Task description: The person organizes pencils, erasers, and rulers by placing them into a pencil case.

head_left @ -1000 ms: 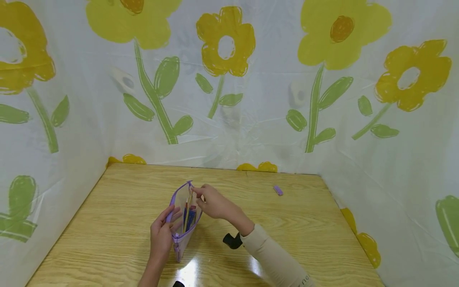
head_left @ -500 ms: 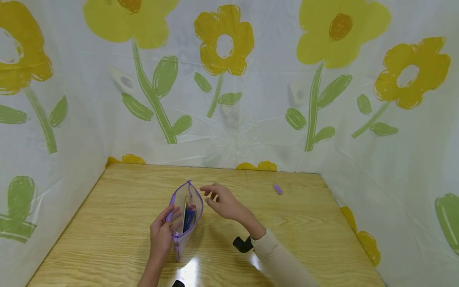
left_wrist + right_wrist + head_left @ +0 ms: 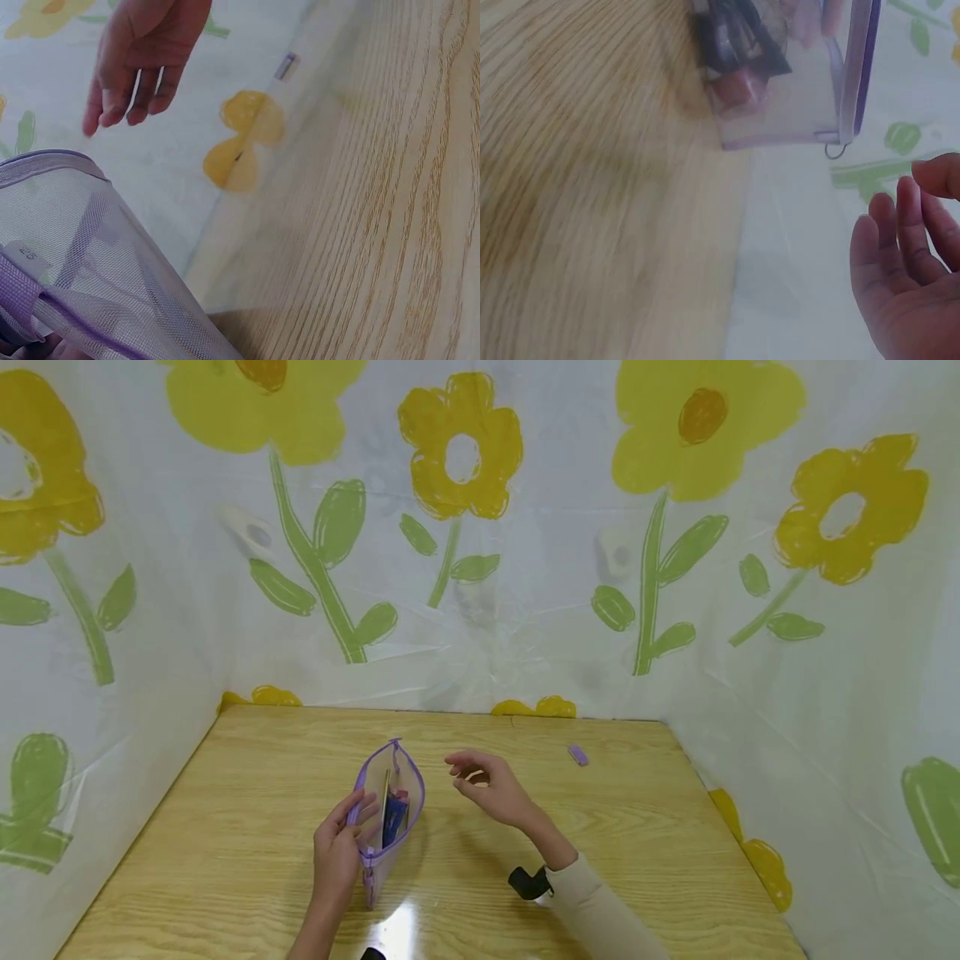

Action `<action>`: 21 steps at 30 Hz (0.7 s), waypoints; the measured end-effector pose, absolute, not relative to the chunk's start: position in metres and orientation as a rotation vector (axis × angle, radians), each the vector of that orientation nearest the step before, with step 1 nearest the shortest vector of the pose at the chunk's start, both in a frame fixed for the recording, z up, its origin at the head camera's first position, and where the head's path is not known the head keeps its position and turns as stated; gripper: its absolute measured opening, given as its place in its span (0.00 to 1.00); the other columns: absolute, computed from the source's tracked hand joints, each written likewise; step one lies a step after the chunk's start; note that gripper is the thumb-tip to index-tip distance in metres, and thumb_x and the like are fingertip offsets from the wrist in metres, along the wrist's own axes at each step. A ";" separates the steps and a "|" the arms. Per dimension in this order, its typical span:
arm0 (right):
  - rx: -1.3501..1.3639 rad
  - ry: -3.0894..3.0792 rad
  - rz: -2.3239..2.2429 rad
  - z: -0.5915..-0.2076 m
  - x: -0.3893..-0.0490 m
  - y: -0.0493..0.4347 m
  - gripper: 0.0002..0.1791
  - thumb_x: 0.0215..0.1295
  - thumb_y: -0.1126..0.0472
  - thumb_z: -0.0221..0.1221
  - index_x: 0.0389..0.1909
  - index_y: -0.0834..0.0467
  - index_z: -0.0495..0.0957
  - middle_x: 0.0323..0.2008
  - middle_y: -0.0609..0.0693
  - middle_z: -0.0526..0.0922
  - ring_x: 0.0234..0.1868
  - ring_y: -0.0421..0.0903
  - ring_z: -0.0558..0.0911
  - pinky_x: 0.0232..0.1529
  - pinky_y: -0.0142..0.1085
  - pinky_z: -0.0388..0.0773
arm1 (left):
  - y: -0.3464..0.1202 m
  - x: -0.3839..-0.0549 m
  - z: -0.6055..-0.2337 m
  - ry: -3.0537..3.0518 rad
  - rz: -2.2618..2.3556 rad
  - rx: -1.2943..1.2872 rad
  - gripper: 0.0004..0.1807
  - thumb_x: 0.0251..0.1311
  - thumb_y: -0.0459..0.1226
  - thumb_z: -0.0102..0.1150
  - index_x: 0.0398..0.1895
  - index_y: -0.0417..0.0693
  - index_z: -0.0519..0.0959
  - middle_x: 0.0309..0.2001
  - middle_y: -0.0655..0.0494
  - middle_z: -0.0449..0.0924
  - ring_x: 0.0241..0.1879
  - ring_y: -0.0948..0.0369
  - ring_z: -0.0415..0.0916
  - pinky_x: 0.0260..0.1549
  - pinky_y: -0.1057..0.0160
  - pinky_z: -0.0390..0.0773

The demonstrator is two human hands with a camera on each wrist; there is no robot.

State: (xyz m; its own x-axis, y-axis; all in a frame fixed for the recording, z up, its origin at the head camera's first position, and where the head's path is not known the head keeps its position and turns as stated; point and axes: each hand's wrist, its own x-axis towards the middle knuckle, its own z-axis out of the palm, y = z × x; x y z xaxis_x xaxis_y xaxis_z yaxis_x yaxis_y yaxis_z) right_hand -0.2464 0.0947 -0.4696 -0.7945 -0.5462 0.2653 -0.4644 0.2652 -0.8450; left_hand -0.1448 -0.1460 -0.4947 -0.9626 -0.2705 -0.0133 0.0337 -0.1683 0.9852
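The left hand (image 3: 336, 852) grips the open mesh pouch (image 3: 387, 814), pens upright inside. The right hand (image 3: 491, 787) hangs released beside it, above the table (image 3: 225, 827)

The left hand (image 3: 335, 852) is gripping with thumb and fingers curled, its forearm running back toward the body. The right hand (image 3: 491, 787) is hovering just right of that grip, holding nothing, fingers (image 3: 889, 240) loosely extended, forearm sleeved.

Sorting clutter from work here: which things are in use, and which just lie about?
In use:
pouch, gripped by the left hand
pens inside it
right hand, empty beside it

Lying about:
eraser at the far edge of the table
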 end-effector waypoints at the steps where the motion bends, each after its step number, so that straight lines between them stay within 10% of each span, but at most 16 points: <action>1: -0.963 2.439 -1.590 -0.471 -0.246 0.097 0.19 0.72 0.67 0.58 0.62 0.60 0.78 0.49 0.58 0.83 0.49 0.53 0.83 0.51 0.39 0.85 | -0.146 -0.145 -0.495 -1.885 -2.241 0.275 0.33 0.64 0.19 0.25 0.73 0.28 0.61 0.69 0.30 0.68 0.53 0.71 0.80 0.56 0.68 0.82; 21: -0.771 2.453 -1.718 -0.501 -0.250 0.163 0.15 0.71 0.66 0.60 0.56 0.62 0.81 0.50 0.71 0.80 0.48 0.53 0.83 0.47 0.30 0.85 | -0.144 -0.148 -0.497 -1.853 -2.242 0.281 0.34 0.61 0.18 0.25 0.72 0.27 0.63 0.67 0.29 0.69 0.52 0.71 0.81 0.54 0.69 0.83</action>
State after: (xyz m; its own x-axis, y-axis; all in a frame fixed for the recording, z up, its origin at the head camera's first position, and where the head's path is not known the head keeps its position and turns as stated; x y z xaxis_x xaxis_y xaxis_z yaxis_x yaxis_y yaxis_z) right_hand -0.2504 0.1633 -0.5010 -0.8746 -0.4228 0.2373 -0.3675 0.2590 -0.8932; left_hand -0.1477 -0.1444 -0.4966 -0.9577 -0.2877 -0.0079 0.0465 -0.1816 0.9823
